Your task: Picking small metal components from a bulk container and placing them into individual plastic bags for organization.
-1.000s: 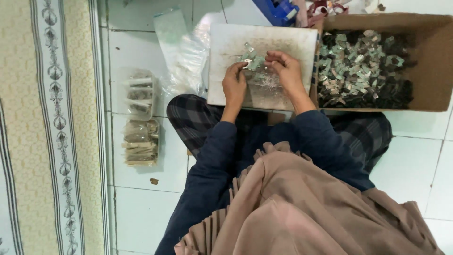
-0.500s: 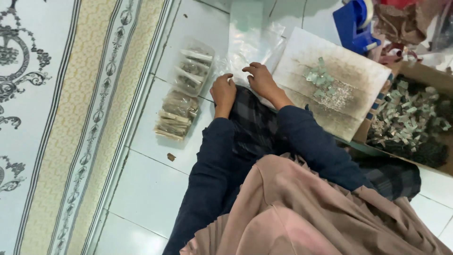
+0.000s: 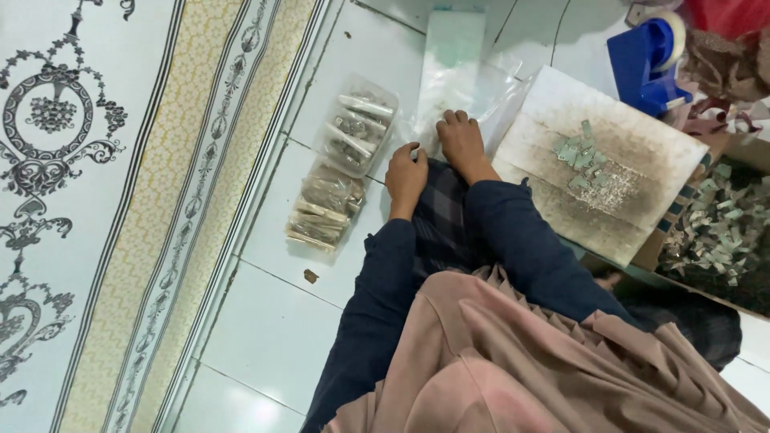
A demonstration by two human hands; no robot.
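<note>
I sit on a white tiled floor. My left hand (image 3: 406, 175) rests at my checked knee, fingers curled in, thumb and forefinger pinched together; whether it holds something I cannot tell. My right hand (image 3: 460, 141) lies flat with fingers spread on a pile of clear plastic bags (image 3: 459, 88). To the left of my hands lie two filled clear packets (image 3: 337, 168) of small grey pieces. A white board (image 3: 609, 168) with a few small metal pieces on it sits to the right of my right hand.
A cardboard box (image 3: 722, 232) full of small grey pieces stands at the right. A blue tape dispenser (image 3: 646, 56) sits at the top right. A patterned rug (image 3: 120, 200) covers the floor on the left. A small scrap (image 3: 310, 276) lies on the tile.
Both hands have left the white board and moved left to the plastic bags by my knee. The view has swung left, showing more of the rug.
</note>
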